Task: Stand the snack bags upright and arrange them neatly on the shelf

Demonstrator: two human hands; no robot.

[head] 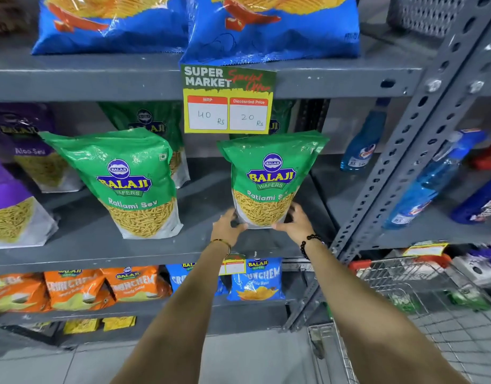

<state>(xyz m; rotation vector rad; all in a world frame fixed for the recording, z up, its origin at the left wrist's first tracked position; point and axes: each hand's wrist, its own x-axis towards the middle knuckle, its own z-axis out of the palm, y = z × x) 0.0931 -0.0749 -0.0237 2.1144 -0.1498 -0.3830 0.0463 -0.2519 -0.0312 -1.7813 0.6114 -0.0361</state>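
Observation:
A green Ratlami Sev bag stands upright on the grey middle shelf, right of centre. My left hand grips its lower left corner and my right hand grips its lower right corner. A second green Ratlami Sev bag stands upright to the left, leaning a little. Behind them two more green bags are partly hidden. Purple Aloo Sev bags stand at the far left of the same shelf.
A price sign hangs from the upper shelf over the bags. Blue chip bags sit above. Orange and blue Crunchem bags fill the lower shelf. Spray bottles stand on the rack to the right. A wire shopping cart is at lower right.

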